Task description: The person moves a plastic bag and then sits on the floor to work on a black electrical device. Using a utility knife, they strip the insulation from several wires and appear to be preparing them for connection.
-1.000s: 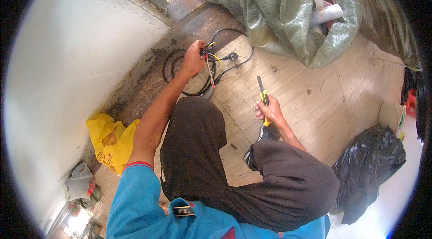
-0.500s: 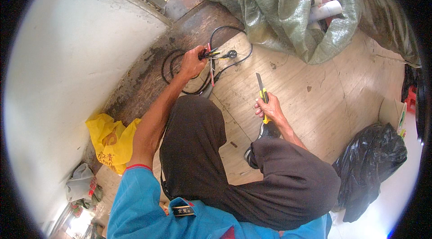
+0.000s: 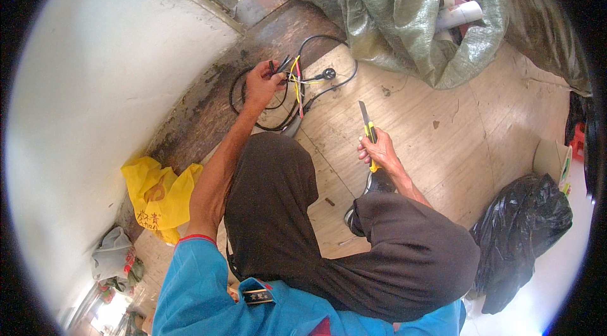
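Observation:
My left hand [image 3: 261, 87] is closed, its fingertips pinching short black cable ends. Beside those fingers, thin yellow, red and white wires [image 3: 297, 76] fan out, some hanging over the floor. A black power cord [image 3: 354, 69] loops around this spot, and its round black plug [image 3: 328, 74] lies just right of the wires. Below the wires is a grey piece [image 3: 291, 127], partly hidden behind my left knee. In my right hand [image 3: 383, 152] is a yellow-and-black utility knife [image 3: 370, 132], its blade out and pointing away from me. The blade is apart from the wires.
A large green woven sack [image 3: 404, 26] with white containers inside stands at the far right. To the right sits a black plastic bag [image 3: 515, 228]. A yellow bag [image 3: 158, 200] lies at the left by the white wall [image 3: 114, 83]. The floor has tile seams.
My left hand has shifted slightly left and turned, its fingers now on the black cable ends. The coloured wires have spread out to its right. My right hand has barely moved.

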{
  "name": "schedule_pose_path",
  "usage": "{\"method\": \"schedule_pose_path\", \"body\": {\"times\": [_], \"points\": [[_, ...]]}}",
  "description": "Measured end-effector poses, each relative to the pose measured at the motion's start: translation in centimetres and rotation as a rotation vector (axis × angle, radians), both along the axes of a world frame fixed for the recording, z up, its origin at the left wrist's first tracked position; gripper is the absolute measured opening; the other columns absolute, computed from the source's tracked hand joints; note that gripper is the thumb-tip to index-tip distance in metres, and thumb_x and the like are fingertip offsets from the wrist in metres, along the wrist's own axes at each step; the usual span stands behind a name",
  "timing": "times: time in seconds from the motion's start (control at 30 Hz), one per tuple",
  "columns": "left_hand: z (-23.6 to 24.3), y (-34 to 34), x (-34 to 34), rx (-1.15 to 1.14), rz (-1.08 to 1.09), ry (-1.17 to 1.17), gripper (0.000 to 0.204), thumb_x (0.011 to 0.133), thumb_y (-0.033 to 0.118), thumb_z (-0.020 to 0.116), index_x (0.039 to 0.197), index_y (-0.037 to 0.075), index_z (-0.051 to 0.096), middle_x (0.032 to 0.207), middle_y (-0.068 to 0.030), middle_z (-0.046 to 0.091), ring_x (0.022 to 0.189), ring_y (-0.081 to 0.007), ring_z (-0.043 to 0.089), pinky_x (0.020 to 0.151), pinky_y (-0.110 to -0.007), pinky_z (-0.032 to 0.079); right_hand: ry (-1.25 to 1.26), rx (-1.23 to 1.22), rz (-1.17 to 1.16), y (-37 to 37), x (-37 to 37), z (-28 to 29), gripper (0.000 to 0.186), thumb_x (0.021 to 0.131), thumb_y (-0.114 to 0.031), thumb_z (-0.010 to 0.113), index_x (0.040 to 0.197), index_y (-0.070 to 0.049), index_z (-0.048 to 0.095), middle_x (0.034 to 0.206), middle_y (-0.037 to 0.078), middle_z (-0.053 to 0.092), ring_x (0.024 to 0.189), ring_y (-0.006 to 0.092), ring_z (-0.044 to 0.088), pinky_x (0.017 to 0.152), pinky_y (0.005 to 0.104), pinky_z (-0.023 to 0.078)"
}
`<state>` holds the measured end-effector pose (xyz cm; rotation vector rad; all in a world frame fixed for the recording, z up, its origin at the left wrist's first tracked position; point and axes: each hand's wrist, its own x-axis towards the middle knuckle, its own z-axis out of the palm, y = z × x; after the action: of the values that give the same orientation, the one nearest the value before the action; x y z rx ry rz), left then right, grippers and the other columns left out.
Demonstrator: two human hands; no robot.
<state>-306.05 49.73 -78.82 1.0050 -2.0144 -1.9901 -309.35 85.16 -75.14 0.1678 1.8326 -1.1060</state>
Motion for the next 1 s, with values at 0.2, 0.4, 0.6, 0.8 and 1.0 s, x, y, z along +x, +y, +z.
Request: {"method": "schedule_pose_path", "body": {"times": [0.2, 0.4, 0.6, 0.8, 1.0], "points": [[0.3, -0.7, 1.3, 0.175, 0.108, -0.117, 0.037, 0.087, 0.008, 0.07, 0.12, -0.003, 0.056, 0.1, -0.016, 0.067, 0.08, -0.0228, 0.069, 0.063, -0.033, 0.06, 0.006, 0.011, 0.009, -0.2, 0.0, 0.0, 0.021, 0.093, -0.015, 0.057, 0.099, 0.004, 0.051, 0.08, 0.012, 0.065, 0.059, 0.0163, 0.067, 0.045, 0.0278, 0.054], [-1.7, -0.5, 3.0, -0.161, -0.032, -0.19, 0.032, 0.083, 0.005, 0.068, 0.113, -0.002, 0.063, 0.092, -0.011, 0.068, 0.079, -0.0192, 0.068, 0.068, -0.034, 0.056, 0.011, 0.014, 0.012, -0.3, 0.2, 0.0, 0.023, 0.092, -0.016, 0.059, 0.1, 0.004, 0.052, 0.079, 0.011, 0.066, 0.058, 0.0163, 0.066, 0.046, 0.0281, 0.054], [-2.8, 0.5, 4.4, -0.573, -0.132, -0.169, 0.037, 0.075, 0.015, 0.071, 0.109, 0.001, 0.066, 0.091, -0.0138, 0.07, 0.082, -0.0239, 0.068, 0.078, -0.037, 0.052, 0.011, 0.015, 0.02, -0.6, 0.1, 0.6, 0.023, 0.092, -0.016, 0.059, 0.1, 0.004, 0.051, 0.081, 0.012, 0.065, 0.058, 0.0158, 0.066, 0.046, 0.0273, 0.054], [-0.2, 1.4, 3.7, -0.885, -0.047, -0.195, 0.037, 0.075, 0.025, 0.074, 0.105, 0.004, 0.068, 0.092, -0.0132, 0.069, 0.084, -0.028, 0.067, 0.077, -0.039, 0.053, -0.008, 0.004, 0.014, -0.6, 0.2, 0.2, 0.023, 0.093, -0.016, 0.059, 0.101, 0.004, 0.051, 0.082, 0.012, 0.066, 0.058, 0.0161, 0.066, 0.047, 0.0274, 0.054], [2.6, 2.4, 1.6, -0.778, -0.287, -0.175, 0.045, 0.076, 0.041, 0.077, 0.098, 0.003, 0.067, 0.081, -0.0112, 0.068, 0.073, -0.0283, 0.067, 0.067, -0.041, 0.052, -0.031, -0.038, 0.02, -0.2, 0.4, -0.3, 0.025, 0.093, -0.017, 0.059, 0.103, 0.004, 0.049, 0.083, 0.013, 0.066, 0.059, 0.0168, 0.067, 0.047, 0.0276, 0.054]]}}
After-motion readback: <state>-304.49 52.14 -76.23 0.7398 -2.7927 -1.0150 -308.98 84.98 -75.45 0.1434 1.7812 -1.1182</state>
